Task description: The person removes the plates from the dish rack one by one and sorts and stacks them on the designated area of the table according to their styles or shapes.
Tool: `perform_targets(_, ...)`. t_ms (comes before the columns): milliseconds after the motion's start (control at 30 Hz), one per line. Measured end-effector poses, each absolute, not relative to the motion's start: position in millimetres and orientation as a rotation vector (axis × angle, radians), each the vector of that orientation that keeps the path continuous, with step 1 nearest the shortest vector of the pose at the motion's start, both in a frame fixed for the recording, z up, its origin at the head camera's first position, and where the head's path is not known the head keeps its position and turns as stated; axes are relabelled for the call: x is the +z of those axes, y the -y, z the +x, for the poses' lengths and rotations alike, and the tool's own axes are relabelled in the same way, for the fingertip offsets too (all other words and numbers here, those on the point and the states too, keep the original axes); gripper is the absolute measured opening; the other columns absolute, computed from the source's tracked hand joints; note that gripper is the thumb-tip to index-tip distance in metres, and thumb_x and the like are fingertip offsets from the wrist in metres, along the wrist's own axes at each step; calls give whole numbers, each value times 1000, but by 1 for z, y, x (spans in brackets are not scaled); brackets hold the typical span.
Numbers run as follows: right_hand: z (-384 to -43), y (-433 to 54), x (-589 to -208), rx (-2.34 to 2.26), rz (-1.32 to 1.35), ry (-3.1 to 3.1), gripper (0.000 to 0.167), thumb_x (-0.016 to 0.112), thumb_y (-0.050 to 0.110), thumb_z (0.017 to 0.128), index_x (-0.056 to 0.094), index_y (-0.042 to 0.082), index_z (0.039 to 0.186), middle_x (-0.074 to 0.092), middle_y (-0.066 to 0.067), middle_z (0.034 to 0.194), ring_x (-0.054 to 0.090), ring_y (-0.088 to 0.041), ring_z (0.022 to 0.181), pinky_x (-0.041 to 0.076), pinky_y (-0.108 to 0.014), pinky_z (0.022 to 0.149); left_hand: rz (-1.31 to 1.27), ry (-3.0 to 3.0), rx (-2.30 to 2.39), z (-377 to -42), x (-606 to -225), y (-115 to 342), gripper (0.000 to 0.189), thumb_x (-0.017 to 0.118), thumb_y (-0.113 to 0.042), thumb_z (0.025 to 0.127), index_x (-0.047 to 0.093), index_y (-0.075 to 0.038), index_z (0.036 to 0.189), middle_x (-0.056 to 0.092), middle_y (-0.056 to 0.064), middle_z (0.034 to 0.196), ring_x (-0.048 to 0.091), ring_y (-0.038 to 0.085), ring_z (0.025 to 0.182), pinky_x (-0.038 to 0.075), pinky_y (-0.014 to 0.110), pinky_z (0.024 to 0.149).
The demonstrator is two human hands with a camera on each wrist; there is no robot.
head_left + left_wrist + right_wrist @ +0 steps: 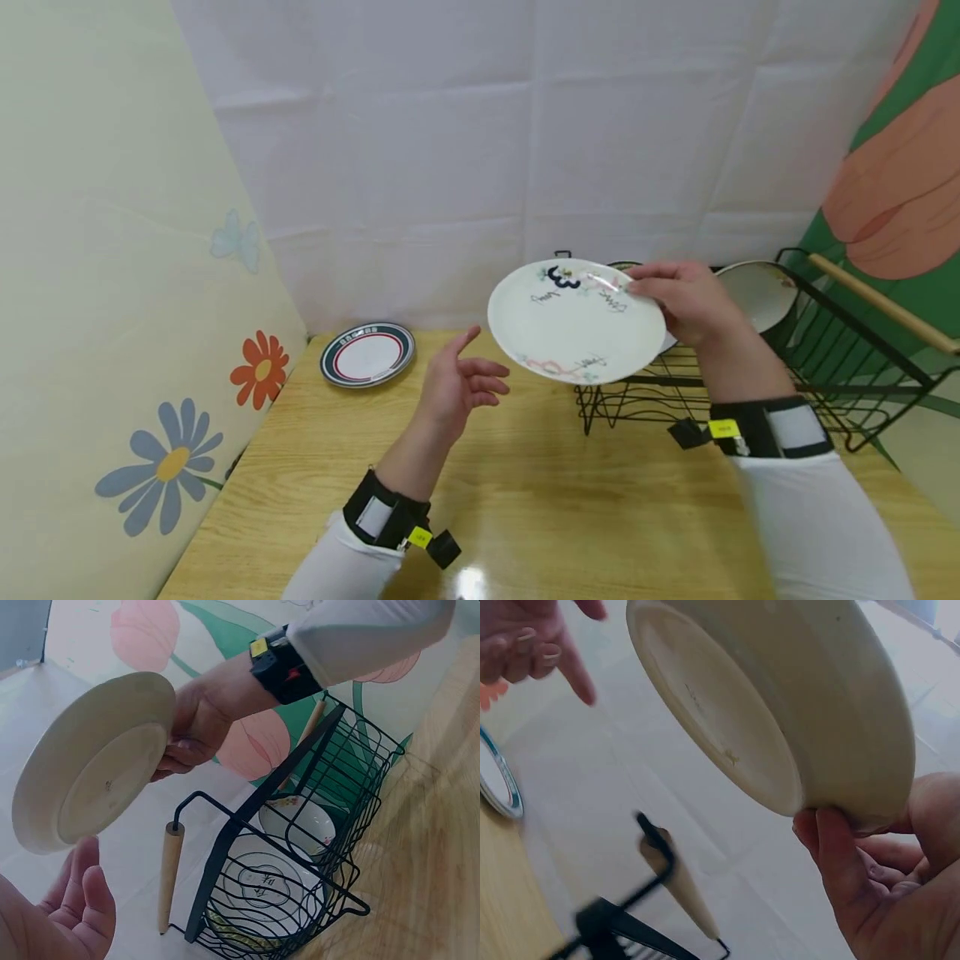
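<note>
A white plate [573, 325] with dark and pink decoration is held up in the air, tilted toward the head camera. My right hand [686, 304] pinches its right edge, thumb on the upper face and fingers beneath. The plate's plain underside [727, 712] with its foot ring shows in the right wrist view. To the left of the plate, my left hand [465, 383] has its fingers extended and spread, holding nothing. In the left wrist view the left fingers [97, 900] appear just below the plate's rim.
A black wire dish rack [862, 383] with wooden handles [885, 304] stands at the right. It holds a bowl [757, 292] and a patterned plate [262, 885]. A green-rimmed plate [367, 356] lies at the table's back left. A white cloth wall [420, 167] rises behind.
</note>
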State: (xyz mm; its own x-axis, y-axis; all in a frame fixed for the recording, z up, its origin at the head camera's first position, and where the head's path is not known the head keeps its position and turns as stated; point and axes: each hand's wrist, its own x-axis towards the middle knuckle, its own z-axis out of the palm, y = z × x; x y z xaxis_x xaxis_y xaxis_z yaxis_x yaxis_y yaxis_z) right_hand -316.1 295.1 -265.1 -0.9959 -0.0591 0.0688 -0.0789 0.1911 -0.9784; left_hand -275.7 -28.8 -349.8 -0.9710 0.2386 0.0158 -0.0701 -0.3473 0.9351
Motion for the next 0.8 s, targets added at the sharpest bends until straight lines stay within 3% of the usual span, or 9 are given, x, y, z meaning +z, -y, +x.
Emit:
perform_targets(267, -292, -272, -288, 2228, 139, 2156, 21, 65, 7, 98, 76, 24, 95, 76, 4, 84, 73, -10, 69, 60, -25, 57, 227, -1671, 2424, -270, -343, 30, 55, 36, -46, 104, 45, -16, 148, 66, -2, 60, 59, 11, 47, 48, 24, 48)
perform_targets(400, -284, -262, -295, 2212, 139, 2127, 21, 64, 6, 98, 74, 24, 97, 75, 6, 87, 73, -9, 72, 60, -24, 59, 193, -1683, 2445, -269, -343, 29, 44, 35, -46, 104, 65, -13, 108, 64, -2, 53, 57, 12, 43, 44, 26, 46)
perform_targets(467, -281, -259, -298, 2199, 139, 2124, 21, 64, 5, 98, 74, 24, 99, 75, 7, 88, 73, -9, 74, 60, -23, 60, 191, -1696, 2457, -269, -343, 29, 46, 35, -45, 104, 65, -14, 87, 65, -2, 52, 57, 12, 41, 42, 26, 45)
perform_targets(500, -281, -257, -300, 2200, 131, 2122, 20, 64, 6, 98, 74, 23, 100, 75, 7, 89, 73, -9, 74, 60, -23, 60, 203, -1702, 2465, -269, -343, 29, 47, 35, -43, 105, 65, -13, 83, 66, -2, 53, 56, 12, 41, 42, 25, 44)
perform_targets(533, -280, -256, -301, 2204, 128, 2120, 19, 64, 6, 98, 75, 21, 102, 76, 7, 89, 73, -9, 74, 60, -23, 60, 219, -1704, 2473, -269, -344, 28, 47, 35, -41, 105, 66, -12, 83, 66, -2, 53, 55, 11, 40, 41, 25, 42)
perform_targets(700, -277, -251, -305, 2211, 133, 2119, 21, 64, 7, 99, 71, 9, 118, 77, 6, 89, 74, -10, 74, 60, -23, 60, 293, -1742, 2495, -269, -345, 29, 37, 36, -28, 106, 61, -1, 115, 67, -4, 58, 51, 9, 38, 38, 23, 39)
perform_targets(800, -276, -248, -307, 2226, 114, 2105, 26, 64, 7, 98, 69, 6, 124, 77, 6, 89, 75, -10, 75, 61, -23, 61, 246, -1787, 2494, -268, -346, 28, 37, 41, -25, 104, 59, 3, 120, 66, -4, 58, 49, 8, 38, 36, 23, 38)
